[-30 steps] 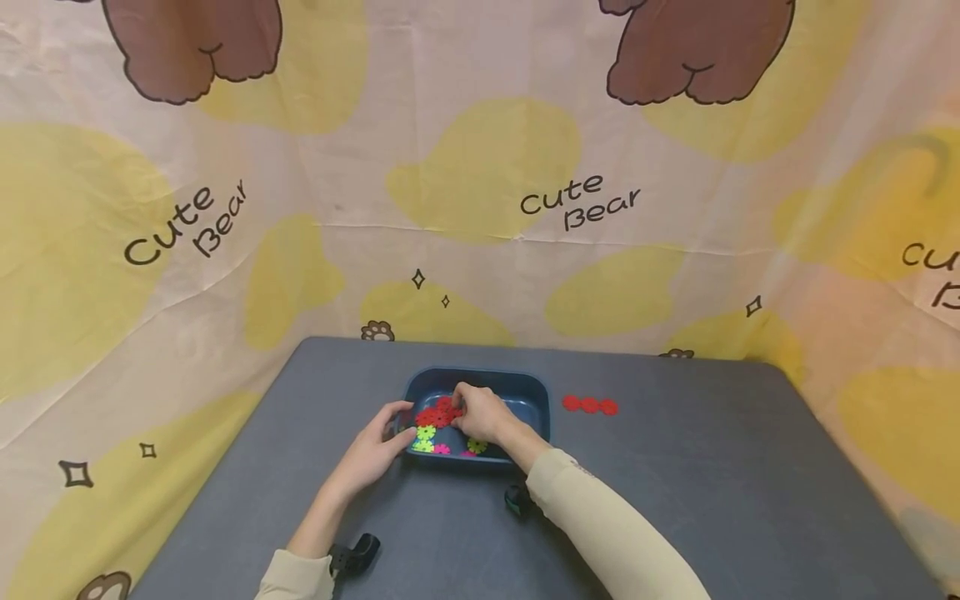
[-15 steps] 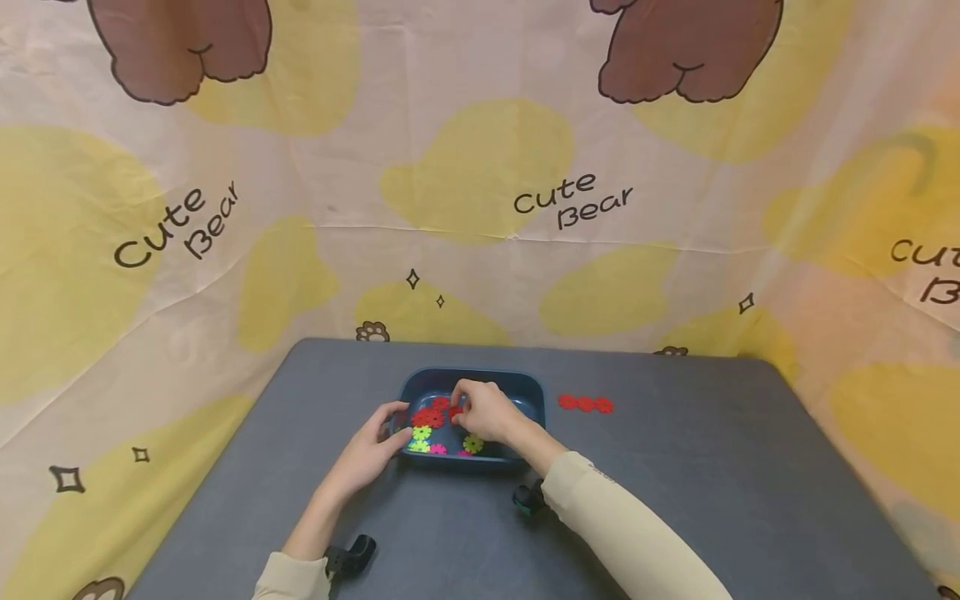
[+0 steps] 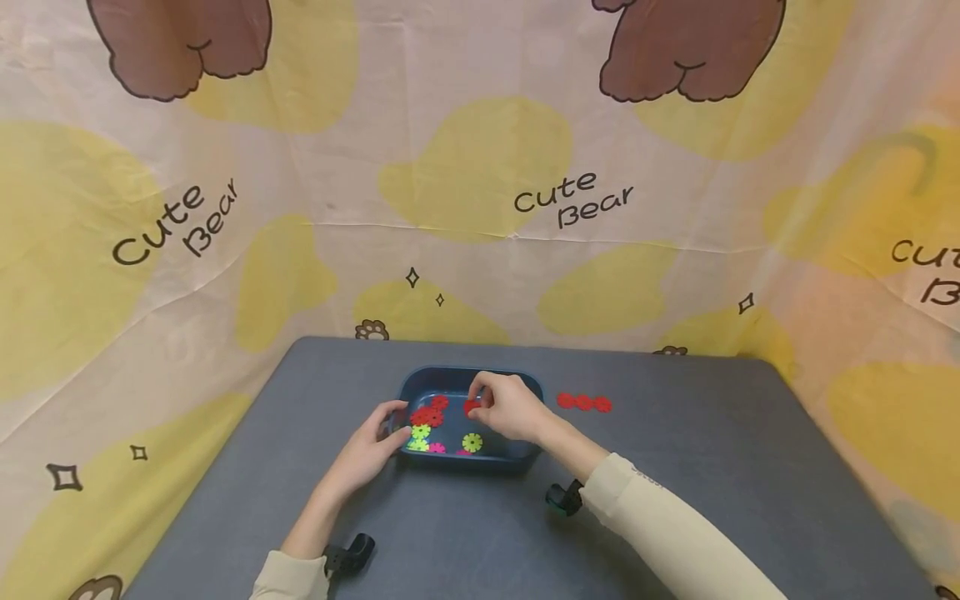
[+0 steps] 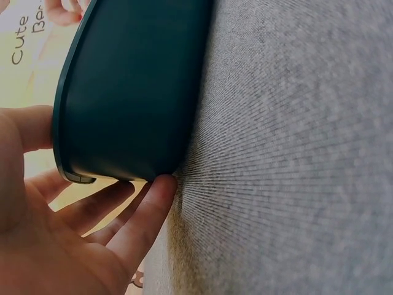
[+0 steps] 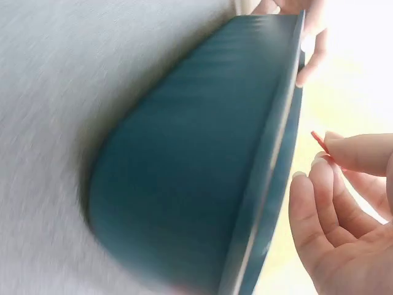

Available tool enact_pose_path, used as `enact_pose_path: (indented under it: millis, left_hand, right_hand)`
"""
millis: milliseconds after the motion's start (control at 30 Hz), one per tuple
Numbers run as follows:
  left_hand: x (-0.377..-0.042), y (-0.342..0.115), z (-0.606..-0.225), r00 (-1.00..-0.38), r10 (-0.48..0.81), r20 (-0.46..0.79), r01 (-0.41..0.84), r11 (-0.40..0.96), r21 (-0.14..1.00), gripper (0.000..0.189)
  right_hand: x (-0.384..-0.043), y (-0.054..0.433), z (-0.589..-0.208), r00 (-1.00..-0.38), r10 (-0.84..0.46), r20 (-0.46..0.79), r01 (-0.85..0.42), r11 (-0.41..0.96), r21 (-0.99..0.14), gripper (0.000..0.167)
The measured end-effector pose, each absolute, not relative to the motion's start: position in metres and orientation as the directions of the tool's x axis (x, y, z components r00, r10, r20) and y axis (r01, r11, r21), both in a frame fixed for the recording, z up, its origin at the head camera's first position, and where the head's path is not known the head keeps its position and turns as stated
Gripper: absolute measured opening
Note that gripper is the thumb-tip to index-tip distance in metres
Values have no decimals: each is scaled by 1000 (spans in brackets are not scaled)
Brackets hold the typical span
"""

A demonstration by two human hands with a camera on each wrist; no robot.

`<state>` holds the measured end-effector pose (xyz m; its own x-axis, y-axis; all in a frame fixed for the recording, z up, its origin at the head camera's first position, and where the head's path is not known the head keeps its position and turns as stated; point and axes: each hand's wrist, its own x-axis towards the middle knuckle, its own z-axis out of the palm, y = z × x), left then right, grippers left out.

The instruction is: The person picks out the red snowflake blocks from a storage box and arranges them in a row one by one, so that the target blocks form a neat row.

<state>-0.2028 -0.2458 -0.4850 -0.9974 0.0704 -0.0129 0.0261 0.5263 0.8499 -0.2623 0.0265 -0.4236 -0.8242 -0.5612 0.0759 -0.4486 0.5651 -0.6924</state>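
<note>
Right hand: thumb and fingertips of the right hand (image 3: 513,408) pinch one red flower-shaped disc (image 3: 471,407); the right wrist view shows the disc edge-on, clear above the rim.
Left hand: the left hand (image 3: 367,450) clasps the left end of the bin, thumb at the rim, fingertips against the outer end wall; the two hands are apart.
Dark blue-green bin: the bin (image 3: 472,462) stands upright on the grey table (image 3: 675,500).
Bin contents: a cluster of red discs (image 3: 429,415) on the left; yellow-green discs (image 3: 419,437) nearer the front wall, with a pink disc (image 3: 437,448) just beside; a lone yellow-green disc (image 3: 472,442) farther right.
Red row: three red discs (image 3: 583,402) lie in line on the table, right of the bin; cannot tell whether they interlock.
Slip risk: the pinch takes only a small part of a thin disc, so a loosened thumb could drop it back among the others.
Rim risk: a low wrist could knock the right wall; a slack left hand might then let the bin slide.
Row risk: a careless touch could push the three discs out of line.
</note>
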Motion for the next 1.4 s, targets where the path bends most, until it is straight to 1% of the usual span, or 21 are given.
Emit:
enact_pose_path:
  millis: [400,667,1000,1200,1400]
  left_hand:
    - [-204,-246,-484,-997,68,-21,18,527,850,51]
    - [-203,-247,-484,-997,67,-22,17,530,848,51]
    - [-205,-246,-486,-998,62,-16,20,546,838,51]
    - [-205,-246,-486,-998,64,-23,16,544,839,51]
    - [-205,-246,-486,-998,67,-20,20,544,839,50]
  right_hand:
    - [-258,70,-415,-865,-480,148,-432,560,-707,20]
    - [-262,103,-422,-906,-386,175,-377,543,-751,19]
    - [-270,152,-434,-949,-276,154,-292,584,-757,19]
    - [-273,178,-443,-962,-227,154,-261,589,-765,21]
    - [-278,202,-451,-969,-189,160,-244,619,-746,22]
